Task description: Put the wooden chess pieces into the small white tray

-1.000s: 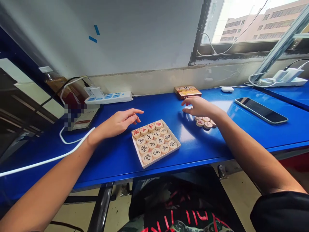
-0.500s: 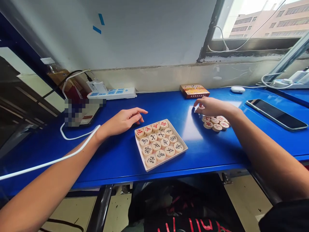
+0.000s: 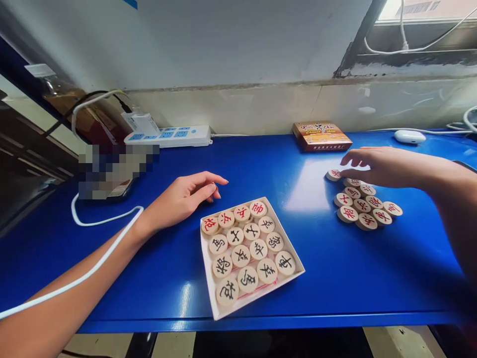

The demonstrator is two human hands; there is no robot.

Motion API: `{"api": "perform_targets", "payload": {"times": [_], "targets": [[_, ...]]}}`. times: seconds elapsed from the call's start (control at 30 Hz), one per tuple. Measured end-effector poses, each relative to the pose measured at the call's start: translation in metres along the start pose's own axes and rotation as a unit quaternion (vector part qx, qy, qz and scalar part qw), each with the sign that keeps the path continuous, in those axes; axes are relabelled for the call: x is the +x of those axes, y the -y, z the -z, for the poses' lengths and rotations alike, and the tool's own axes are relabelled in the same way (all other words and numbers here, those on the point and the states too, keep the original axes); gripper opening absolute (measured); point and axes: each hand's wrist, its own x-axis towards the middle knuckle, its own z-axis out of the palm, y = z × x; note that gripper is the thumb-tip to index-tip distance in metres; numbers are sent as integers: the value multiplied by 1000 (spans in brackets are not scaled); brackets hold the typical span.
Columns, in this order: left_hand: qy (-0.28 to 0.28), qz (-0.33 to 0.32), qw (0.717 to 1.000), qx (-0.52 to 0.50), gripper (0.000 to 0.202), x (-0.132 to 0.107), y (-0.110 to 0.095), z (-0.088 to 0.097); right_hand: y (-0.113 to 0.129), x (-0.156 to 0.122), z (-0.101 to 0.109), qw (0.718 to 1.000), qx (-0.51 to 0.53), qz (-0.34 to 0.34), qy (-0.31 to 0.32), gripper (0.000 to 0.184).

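Observation:
My left hand (image 3: 188,196) hovers or rests just behind the shallow white box tray (image 3: 213,298), fingers loosely stretched, holding nothing. Rows of round wooden Chinese chess pieces fill the tray: red-marked ones (image 3: 242,214) along the far row, black-marked ones (image 3: 248,278) in the others. On the right, my right hand (image 3: 376,163) is over the far side of a loose cluster of red-marked pieces (image 3: 362,205), fingers curved and apart from the thumb. One red-marked piece (image 3: 334,175) lies flat at its thumb tip; whether they touch I cannot tell.
A brown chess box lid (image 3: 322,136) lies near the wall. A white power strip (image 3: 186,136) stands at the back left, with a bottle (image 3: 55,92) beyond. A white cable (image 3: 112,251) crosses my left forearm. A white earbud case (image 3: 410,136) sits at the back right.
The view has tipped down and come closer. My right hand has shifted back from the single red-marked piece, which was between its fingers and now lies uncovered. My left hand has barely moved.

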Motion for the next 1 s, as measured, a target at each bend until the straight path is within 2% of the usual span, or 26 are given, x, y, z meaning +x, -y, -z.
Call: {"api": "perform_targets", "payload": {"times": [0.07, 0.13, 0.43, 0.53, 0.67, 0.77, 0.83, 0.9, 1.0], "targets": [[2, 9, 1000, 6, 29, 0, -1, 0, 2, -2, -2, 1000, 26, -12, 13, 32], [2, 18, 1000, 9, 30, 1, -1, 0, 7, -5, -6, 999, 31, 4, -8, 31], [-20, 33, 999, -23, 27, 4, 3, -2, 30, -12, -22, 973, 20, 171, -150, 30], [-23, 34, 999, -18, 28, 5, 3, -2, 37, -9, -26, 969, 0, 168, -181, 28], [-18, 33, 999, -9, 30, 6, 4, -3, 51, -14, -25, 965, 38, 159, -204, 24], [-24, 21, 999, 7, 29, 5, 4, -5, 75, -36, -17, 943, 99, 185, -259, 14], [-28, 12, 999, 30, 27, 4, 4, -7, 100, -57, -12, 914, 149, 247, -285, 9], [-27, 1, 998, 49, 26, 3, 4, -9, 125, -78, -10, 890, 178, 333, -254, 4], [-26, -17, 998, 62, 27, 1, 3, -11, 157, -99, -15, 870, 174, 418, -197, 11]]}}
